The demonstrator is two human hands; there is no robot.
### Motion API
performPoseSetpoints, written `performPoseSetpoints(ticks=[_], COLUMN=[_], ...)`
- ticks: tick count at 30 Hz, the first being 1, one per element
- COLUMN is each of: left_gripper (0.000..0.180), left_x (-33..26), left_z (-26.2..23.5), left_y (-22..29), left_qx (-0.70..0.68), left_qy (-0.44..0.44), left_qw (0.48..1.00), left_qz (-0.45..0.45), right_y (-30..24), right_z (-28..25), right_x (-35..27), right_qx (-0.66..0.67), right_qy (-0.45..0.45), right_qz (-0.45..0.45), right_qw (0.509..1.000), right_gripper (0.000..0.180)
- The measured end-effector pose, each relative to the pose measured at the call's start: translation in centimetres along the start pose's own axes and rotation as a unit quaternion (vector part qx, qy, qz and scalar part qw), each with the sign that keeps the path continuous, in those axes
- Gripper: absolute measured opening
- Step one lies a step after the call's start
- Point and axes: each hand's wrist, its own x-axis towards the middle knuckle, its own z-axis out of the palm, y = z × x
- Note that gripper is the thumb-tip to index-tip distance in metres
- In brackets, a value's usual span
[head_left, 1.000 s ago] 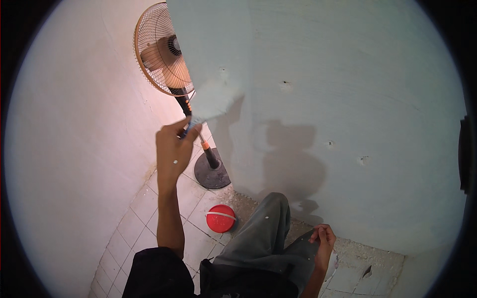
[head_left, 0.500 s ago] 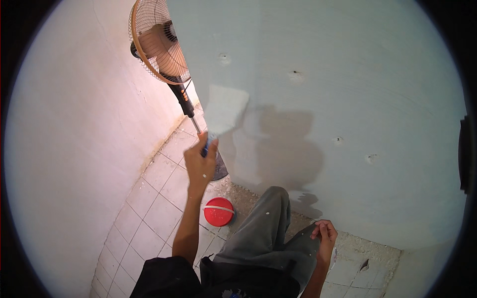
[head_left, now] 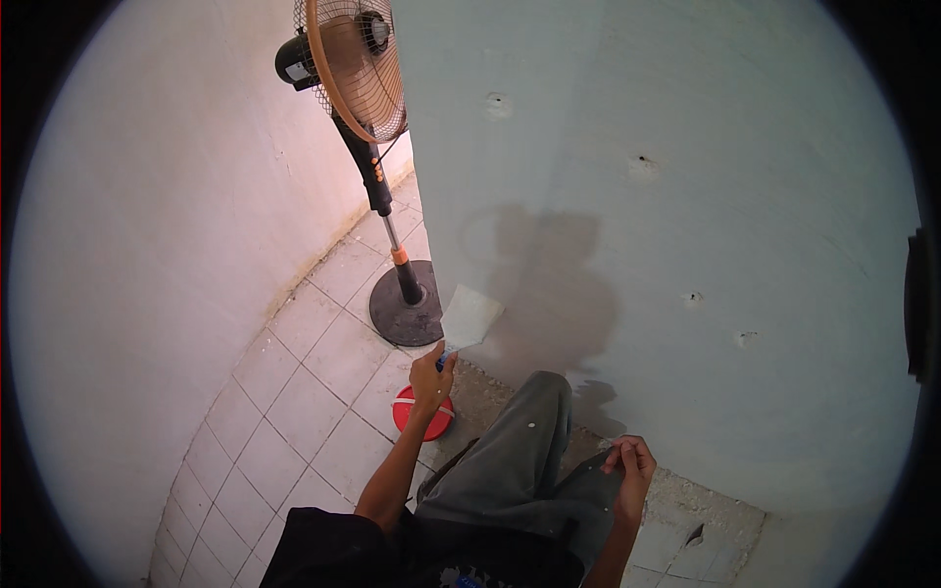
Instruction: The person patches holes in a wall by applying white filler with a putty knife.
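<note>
Scraper [head_left: 473, 316], wide-bladed and pale with a blue handle, is near the lower left edge of a greenish wall, just right of centre-left in the view. Starting from the left, a whitish wall [head_left: 176, 245] meets a tiled floor [head_left: 284, 421], where a standing fan [head_left: 365, 73] rises from a round black base [head_left: 390, 318]; that broad base seems to be what keeps it upright, close to the greenish wall's edge. In front of it a red bucket [head_left: 443, 419] sits on the tiles, partly hidden under the left forearm, probably placed there to be within easy reach. The left hand [head_left: 431, 380] has its grip closed on the scraper's handle, fingers low, which leaves the whole blade free and angled up and to the right; whether the blade touches the wall I cannot tell. Further right, the greenish wall [head_left: 784, 216] carries a person's shadow [head_left: 554, 284] and several small pits [head_left: 642, 163]. Grey trousers [head_left: 534, 431] cover the bent legs below. The right hand [head_left: 634, 468] lies by the knee with fingers curled, apparently just resting; whether that grip holds anything small is unclear.
</note>
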Motion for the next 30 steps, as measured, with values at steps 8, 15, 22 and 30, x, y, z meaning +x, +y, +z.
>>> performPoseSetpoints(ticks=[8, 15, 22, 30], left_gripper=[0.042, 0.038, 0.036, 0.038], left_x=[-1.0, -0.6, 1.6, 4.0], left_z=[-1.0, -1.6, -4.0, -11.9], left_y=[-0.7, 2.1, 5.7, 12.9], left_qx=[0.036, 0.078, 0.065, 0.028], left_qy=[-0.009, -0.041, 0.018, 0.002], left_qw=[0.999, 0.995, 0.998, 0.999], left_qz=[-0.009, -0.036, 0.018, 0.038], right_y=[0.1, 0.2, 0.3, 0.4], right_z=[-1.1, -2.0, -2.6, -2.9], right_x=[-0.2, -0.3, -0.6, -0.9], right_qx=[-0.003, -0.002, 0.009, 0.038], right_qy=[0.009, 0.015, 0.015, 0.021], right_qz=[-0.006, -0.018, -0.027, -0.024], right_qw=[1.0, 1.0, 0.999, 0.999], right_gripper=[0.02, 0.022, 0.023, 0.023])
